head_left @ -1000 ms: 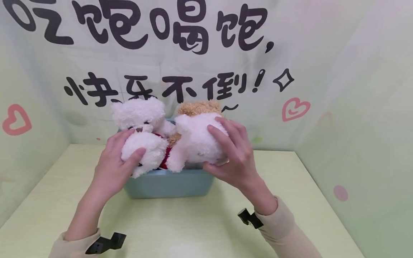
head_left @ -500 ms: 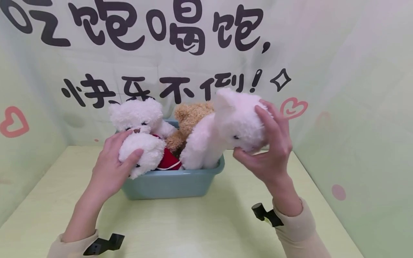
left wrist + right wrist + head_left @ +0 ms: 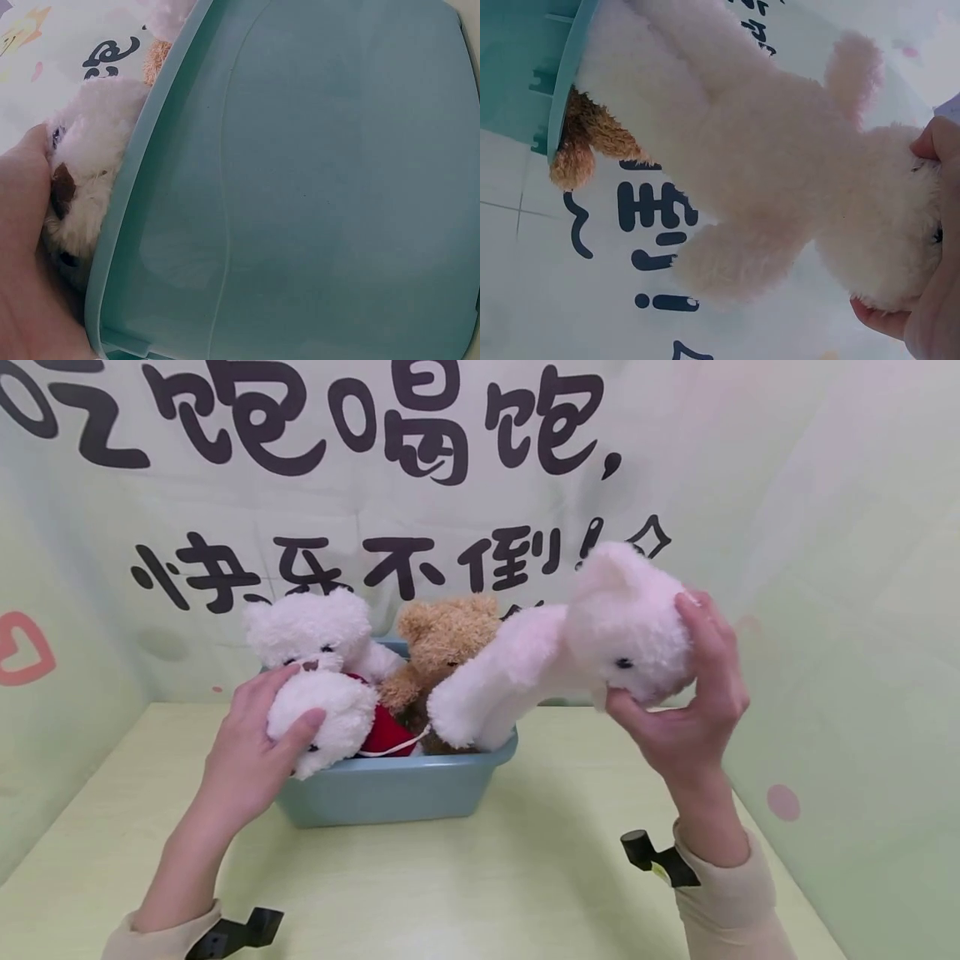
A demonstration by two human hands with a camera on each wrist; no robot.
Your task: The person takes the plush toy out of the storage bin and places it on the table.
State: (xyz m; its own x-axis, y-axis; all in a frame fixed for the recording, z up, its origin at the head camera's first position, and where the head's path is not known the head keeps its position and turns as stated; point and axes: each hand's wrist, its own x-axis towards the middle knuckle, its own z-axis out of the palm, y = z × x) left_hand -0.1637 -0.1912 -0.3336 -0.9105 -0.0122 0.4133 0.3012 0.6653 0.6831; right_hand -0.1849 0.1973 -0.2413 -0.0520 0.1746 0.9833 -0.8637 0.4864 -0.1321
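Observation:
In the head view my right hand (image 3: 682, 702) grips a white plush toy (image 3: 630, 627) by its head, up and to the right of a blue-green plastic bin (image 3: 382, 793). The toy slants out, its lower end still inside the rim. My left hand (image 3: 251, 739) holds the head of a second white plush toy (image 3: 322, 714) dressed in red, at the bin's front left. Behind it sits a white teddy bear (image 3: 307, 627); a brown teddy bear (image 3: 450, 631) sits to the right of that. The right wrist view shows the gripped toy's body (image 3: 757, 157) stretched out from the bin.
The bin stands on a pale wooden table (image 3: 465, 893). A printed cloth backdrop (image 3: 435, 510) with large dark characters closes off the back, and pale cloth walls (image 3: 847, 635) stand at the sides. A white cord (image 3: 393, 747) lies across the red garment.
My right hand has moved up and to the right, pulling the white plush toy partly out of the bin. More of the brown teddy bear shows. My left hand keeps its hold.

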